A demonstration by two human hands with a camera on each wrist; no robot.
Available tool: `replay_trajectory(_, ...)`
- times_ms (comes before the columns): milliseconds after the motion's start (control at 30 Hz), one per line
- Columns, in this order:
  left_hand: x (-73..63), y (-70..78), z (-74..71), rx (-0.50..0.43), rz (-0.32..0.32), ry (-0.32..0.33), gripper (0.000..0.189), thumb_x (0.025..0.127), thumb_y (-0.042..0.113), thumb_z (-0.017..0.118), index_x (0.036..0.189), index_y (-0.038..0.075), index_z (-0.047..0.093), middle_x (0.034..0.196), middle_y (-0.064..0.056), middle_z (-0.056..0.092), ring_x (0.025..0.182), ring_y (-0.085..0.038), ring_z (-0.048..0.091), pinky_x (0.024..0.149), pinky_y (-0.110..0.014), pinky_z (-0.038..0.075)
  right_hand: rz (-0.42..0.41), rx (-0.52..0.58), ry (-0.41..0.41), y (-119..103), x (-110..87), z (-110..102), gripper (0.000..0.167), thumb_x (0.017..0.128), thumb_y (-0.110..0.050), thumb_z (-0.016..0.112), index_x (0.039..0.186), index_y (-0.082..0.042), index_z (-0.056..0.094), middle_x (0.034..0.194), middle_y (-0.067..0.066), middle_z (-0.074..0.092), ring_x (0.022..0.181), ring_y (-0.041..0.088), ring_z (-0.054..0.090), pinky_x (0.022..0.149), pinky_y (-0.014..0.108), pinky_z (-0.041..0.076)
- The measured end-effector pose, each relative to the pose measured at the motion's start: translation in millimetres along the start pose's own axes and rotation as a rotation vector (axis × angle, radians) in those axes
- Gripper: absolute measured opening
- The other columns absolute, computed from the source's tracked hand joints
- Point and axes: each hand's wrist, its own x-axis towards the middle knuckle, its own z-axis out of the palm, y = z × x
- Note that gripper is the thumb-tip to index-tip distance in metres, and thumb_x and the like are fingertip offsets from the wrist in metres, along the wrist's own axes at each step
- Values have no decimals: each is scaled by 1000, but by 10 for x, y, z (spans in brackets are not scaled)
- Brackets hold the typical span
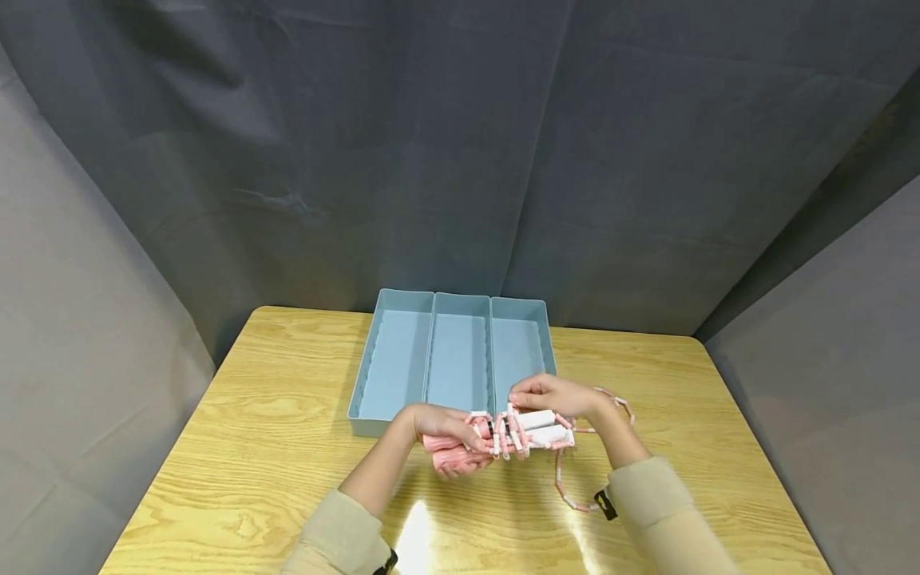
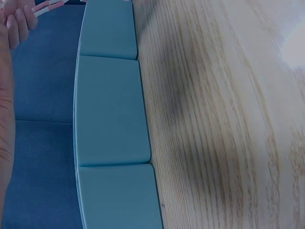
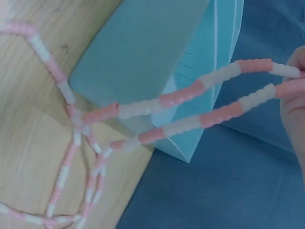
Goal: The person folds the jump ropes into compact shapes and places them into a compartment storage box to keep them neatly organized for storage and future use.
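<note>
A beaded jump rope in pink and white segments has two handles (image 1: 453,458), pink at one end and white at the other, lying side by side in the head view. My left hand (image 1: 440,422) grips the pink ends above the table's front half. Around the middle of the handles pass several turns of the rope (image 1: 560,479). My right hand (image 1: 552,393) pinches a stretch of rope just above the white ends. Seen from the right wrist, two strands (image 3: 181,125) run up to the right fingers (image 3: 293,102). Loose rope hangs below the right forearm.
Behind the hands, a blue-grey tray (image 1: 370,428) with three long compartments stands on the wooden table (image 1: 273,447). A dark curtain (image 1: 402,176) hangs behind the table, with pale panels on both sides. Black straps show at both sleeves.
</note>
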Motion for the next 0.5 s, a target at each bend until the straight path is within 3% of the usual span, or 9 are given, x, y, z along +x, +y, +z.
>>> replay_trajectory(233, -15, 8, 10, -12, 13, -2, 20, 93, 11, 27, 88, 1, 44, 60, -1, 48, 45, -10, 40, 42, -23, 33, 11, 116, 1, 104, -7, 42, 31, 99, -15, 37, 74, 0, 47, 64, -10, 40, 55, -1, 37, 49, 16, 33)
replay_trajectory(500, -25, 5, -1, -6, 65, 8, 20, 91, 10, 27, 87, 2, 45, 61, -1, 48, 46, -10, 41, 42, -22, 34, 55, 426, -4, 81, -33, 133, 25, 98, -26, 39, 87, -16, 59, 71, -10, 58, 59, -3, 53, 50, 12, 44)
